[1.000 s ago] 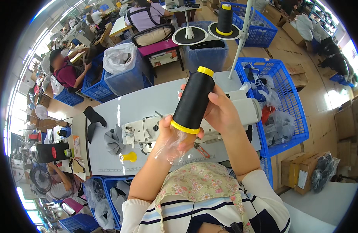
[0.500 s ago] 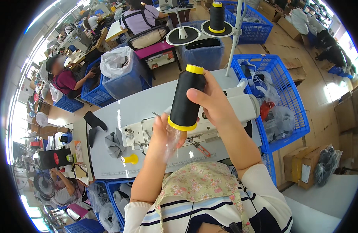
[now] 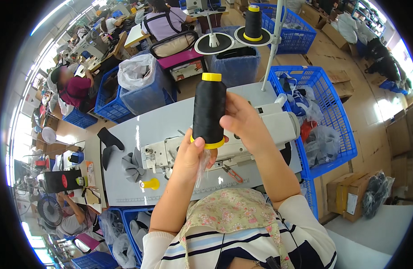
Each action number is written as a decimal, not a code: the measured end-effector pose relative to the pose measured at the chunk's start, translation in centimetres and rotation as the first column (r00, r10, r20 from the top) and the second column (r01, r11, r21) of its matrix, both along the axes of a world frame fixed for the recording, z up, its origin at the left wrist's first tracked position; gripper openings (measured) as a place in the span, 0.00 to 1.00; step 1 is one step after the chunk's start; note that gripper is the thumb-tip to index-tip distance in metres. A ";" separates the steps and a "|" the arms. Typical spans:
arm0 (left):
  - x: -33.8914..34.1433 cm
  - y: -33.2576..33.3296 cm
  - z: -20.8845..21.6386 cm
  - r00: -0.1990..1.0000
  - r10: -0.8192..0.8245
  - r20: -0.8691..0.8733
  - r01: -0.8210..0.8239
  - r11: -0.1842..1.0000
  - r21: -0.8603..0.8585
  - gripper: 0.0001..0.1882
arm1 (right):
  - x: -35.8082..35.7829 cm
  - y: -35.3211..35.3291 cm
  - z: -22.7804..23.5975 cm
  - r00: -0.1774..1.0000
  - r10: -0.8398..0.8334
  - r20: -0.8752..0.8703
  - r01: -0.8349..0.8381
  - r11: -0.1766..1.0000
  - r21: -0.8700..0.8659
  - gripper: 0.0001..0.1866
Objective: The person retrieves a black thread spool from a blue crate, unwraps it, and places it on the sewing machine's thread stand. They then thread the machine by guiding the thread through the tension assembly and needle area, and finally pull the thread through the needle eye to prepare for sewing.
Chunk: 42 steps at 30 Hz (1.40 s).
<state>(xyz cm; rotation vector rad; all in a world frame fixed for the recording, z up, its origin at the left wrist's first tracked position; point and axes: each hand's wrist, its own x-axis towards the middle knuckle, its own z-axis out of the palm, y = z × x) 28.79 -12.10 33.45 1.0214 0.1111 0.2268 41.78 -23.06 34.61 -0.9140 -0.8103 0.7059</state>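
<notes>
A large cone of black thread (image 3: 209,110) with a yellow cap and yellow base stands nearly upright in front of me, above the sewing machine (image 3: 269,125). My left hand (image 3: 188,154) grips its base, the thumb on the yellow rim. Crumpled clear plastic wrap (image 3: 202,169) hangs from that same hand. My right hand (image 3: 243,123) is closed at the cone's right side, thumb against the thread and fingertips partly hidden behind. Red-handled thread snips (image 3: 233,174) lie on the white table (image 3: 166,120) below my hands.
A yellow spool (image 3: 150,184) and grey fabric pieces (image 3: 133,166) lie at the table's left. Behind stands a thread stand (image 3: 272,45) with another black cone (image 3: 253,24). Blue crates (image 3: 338,119) flank the table's right side. Co-workers sit at the left and far side.
The thread cone has swung more upright and slightly left. My right thumb has slid off its front to its side. My left thumb now shows on the yellow base.
</notes>
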 end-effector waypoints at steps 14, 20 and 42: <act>0.1 1.8 1.2 0.872 0.485 0.065 -0.443 0.728 0.523 0.17 | 0.6 -0.2 -0.1 0.969 -0.184 -0.164 0.187 0.982 0.005 0.39; 0.8 1.2 3.7 0.887 0.417 0.200 -0.402 0.484 0.777 0.07 | 0.1 -0.4 0.5 0.969 -0.243 -0.040 0.244 0.970 0.004 0.40; 2.2 2.1 3.0 0.901 0.269 0.341 -0.431 0.461 0.775 0.05 | 0.9 0.3 -1.0 0.939 -0.345 -0.010 0.344 0.939 -0.013 0.38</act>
